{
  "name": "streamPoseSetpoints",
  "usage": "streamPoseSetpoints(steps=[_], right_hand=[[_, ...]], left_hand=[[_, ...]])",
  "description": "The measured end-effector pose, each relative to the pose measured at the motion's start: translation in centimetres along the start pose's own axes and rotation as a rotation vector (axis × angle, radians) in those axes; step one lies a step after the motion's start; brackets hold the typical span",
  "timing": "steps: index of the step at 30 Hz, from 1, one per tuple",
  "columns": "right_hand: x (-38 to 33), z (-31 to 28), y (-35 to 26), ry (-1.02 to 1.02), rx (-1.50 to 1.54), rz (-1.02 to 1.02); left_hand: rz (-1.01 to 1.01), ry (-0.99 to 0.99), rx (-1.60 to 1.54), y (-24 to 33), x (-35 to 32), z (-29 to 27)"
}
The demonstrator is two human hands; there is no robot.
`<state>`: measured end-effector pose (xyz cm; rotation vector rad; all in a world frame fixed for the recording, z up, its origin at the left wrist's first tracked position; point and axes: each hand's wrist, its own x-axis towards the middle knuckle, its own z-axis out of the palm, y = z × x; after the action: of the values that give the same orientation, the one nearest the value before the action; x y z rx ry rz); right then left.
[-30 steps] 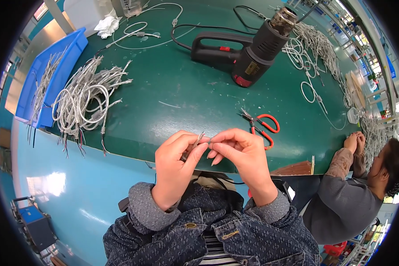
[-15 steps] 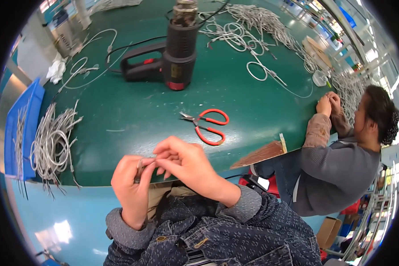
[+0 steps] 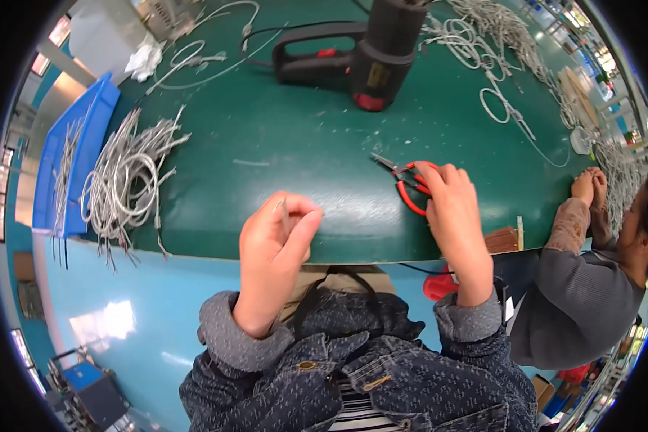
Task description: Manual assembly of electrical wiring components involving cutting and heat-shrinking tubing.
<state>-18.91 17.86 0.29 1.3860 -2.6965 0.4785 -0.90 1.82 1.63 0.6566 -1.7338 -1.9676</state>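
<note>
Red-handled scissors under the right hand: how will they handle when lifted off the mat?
The scissors are probably rigid and light: thin blades, slim loops. They lie flat on the green mat, so they seem unlikely to roll. The right hand covers the handles; the blades may swing open.

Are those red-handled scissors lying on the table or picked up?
Lying on the green table. The scissors rest flat, the right hand just reaching their handles.

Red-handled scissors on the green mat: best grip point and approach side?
Take the scissors by the red handle loops, coming from the near table edge on the right. The loops lie toward the person, and the metal blades point away and left, nearly closed and flat on the green mat. The right hand already rests over the loops, so that approach looks natural.
</note>
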Motion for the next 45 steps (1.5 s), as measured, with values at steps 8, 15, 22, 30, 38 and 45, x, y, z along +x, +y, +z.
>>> streamPoseSetpoints(steps=[8,15,22,30,38,45], right_hand=[[-0.2,-0.8,-4.9,-0.02,0.412,-0.043],[-2.0,0.3,-8.7,0.045,0.674,-0.16],[-2.1,0.7,-9.2,0.144,0.528,-0.214],[-2.0,0.3,-9.6,0.156,0.495,-0.236],[-2.2,0.5,-9.5,0.154,0.538,-0.248],[-2.4,0.4,-9.5,0.134,0.531,-0.242]], left_hand=[[-0.048,0.019,-0.138,0.2,-0.7,-0.4],[0.004,0.007,-0.187,0.5,-1.3,-0.2],[0.04,0.078,-0.134,0.5,-1.5,-0.2],[0.168,0.148,0.085,0.4,-1.3,-0.2],[0.168,0.159,0.132,0.4,-1.4,-0.2],[0.143,0.161,0.21,0.2,-1.3,-0.3]])
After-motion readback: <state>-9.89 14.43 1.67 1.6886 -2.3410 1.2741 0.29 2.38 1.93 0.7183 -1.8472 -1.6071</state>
